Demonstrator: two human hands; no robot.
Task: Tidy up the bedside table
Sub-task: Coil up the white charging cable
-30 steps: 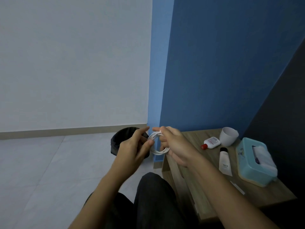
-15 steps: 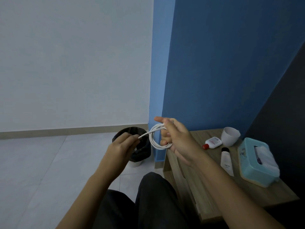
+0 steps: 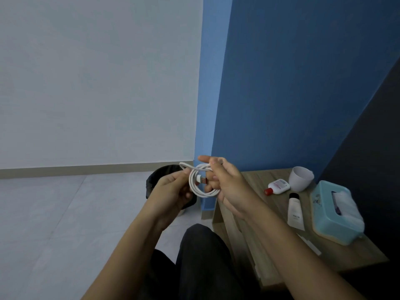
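- Off the bedside table's (image 3: pixel 273 205) left front corner, in mid-air: white cable (image 3: pixel 201 192), coiled. The right hand (image 3: pixel 227 184) pinches the loops and the left hand (image 3: pixel 171 189) grips a strand.
- Left of the table: black bin (image 3: pixel 154 179), mostly hidden behind the left hand.
- On the table: cup (image 3: pixel 300 177), red-capped bottle (image 3: pixel 278 186), tube (image 3: pixel 295 212), tissue box (image 3: pixel 329 215). A flat white item (image 3: pixel 311 245) is part-covered by the right forearm and cannot be identified.

It looks like a home bedroom: a wooden bedside table (image 3: pixel 346 254) against a blue wall (image 3: pixel 303 83) carries a tissue box (image 3: pixel 331 213), white cup (image 3: pixel 300 177) and cream tube (image 3: pixel 295 213), beside a black bin (image 3: pixel 155 180) on the tiled floor (image 3: pixel 65 213).
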